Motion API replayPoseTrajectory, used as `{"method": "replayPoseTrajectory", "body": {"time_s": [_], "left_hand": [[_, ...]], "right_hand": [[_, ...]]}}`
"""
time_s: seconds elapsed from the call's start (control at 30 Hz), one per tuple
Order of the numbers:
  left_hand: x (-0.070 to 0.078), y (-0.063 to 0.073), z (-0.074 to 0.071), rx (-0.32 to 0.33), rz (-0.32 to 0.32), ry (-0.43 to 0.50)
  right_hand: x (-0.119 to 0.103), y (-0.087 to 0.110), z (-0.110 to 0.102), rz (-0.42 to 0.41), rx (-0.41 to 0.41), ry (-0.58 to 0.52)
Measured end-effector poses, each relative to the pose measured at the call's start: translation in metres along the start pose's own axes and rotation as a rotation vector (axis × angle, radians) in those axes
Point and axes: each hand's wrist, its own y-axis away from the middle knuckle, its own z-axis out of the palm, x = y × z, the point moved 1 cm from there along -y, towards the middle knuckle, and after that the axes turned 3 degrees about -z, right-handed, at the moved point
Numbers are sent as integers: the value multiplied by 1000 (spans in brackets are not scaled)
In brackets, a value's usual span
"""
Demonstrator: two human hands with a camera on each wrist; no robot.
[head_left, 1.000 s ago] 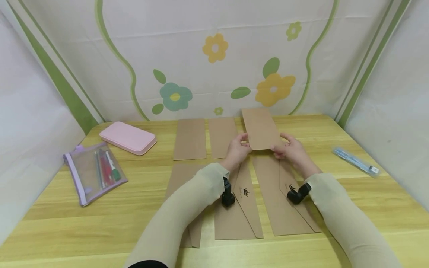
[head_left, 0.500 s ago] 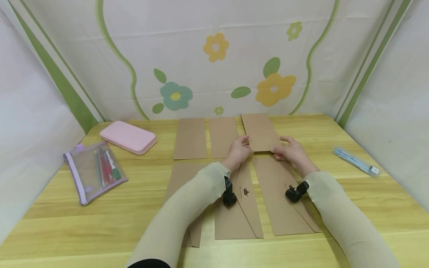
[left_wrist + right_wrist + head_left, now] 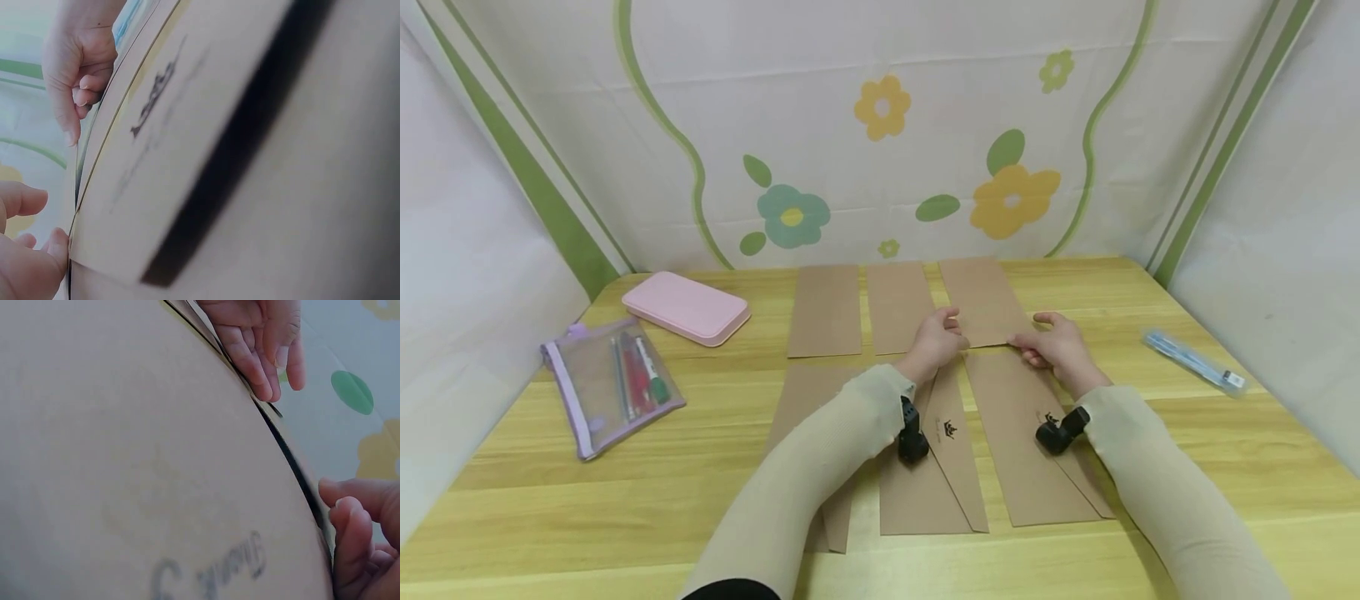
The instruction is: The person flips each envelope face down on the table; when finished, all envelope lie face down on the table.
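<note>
At the back right of the head view, a plain brown kraft-paper rectangle (image 3: 981, 296) lies close over the table, its near edge toward me. My left hand (image 3: 934, 342) pinches its near left corner, index finger lifted away. At the near right corner my right hand (image 3: 1060, 346) pinches the edge with the thumb. The right wrist view shows a thin dark gap along the edge between both hands. Beneath my wrists lie brown kraft envelopes: a right one (image 3: 1018, 467), a middle one (image 3: 917, 500) with a crown print, and a left one (image 3: 805, 400) partly hidden by my sleeve.
Two similar brown rectangles, one at the left (image 3: 825, 312) and one in the middle (image 3: 898, 304), complete the back row. Toward the left are a pink case (image 3: 687, 307) and a mesh pouch (image 3: 602, 375) holding pens. A blue packet (image 3: 1195, 361) lies far right. Flowered cloth borders the table.
Both hands have lowered the held brown rectangle toward the table and drawn its near edge slightly closer to me. The other things keep their places.
</note>
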Motion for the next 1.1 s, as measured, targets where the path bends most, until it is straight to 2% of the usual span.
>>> {"method": "replayPoseTrajectory", "body": {"time_s": [0.17,0.4,0.7,0.93,1.1], "left_hand": [[0,1,0,-2,-3,15],[-1,2,-3,18,12,-9],[-4,6,-13,23,33,20],[2,15,-32,3,36,76],[9,22,-53,-28,89,75]], "right_hand": [[2,1,1,0,8,13],[2,3,3,-8,18,17],[1,4,9,-41,41,17],[-12,12,18,-70,10,-26],[-23,16,23,-95,-28,-18]]}}
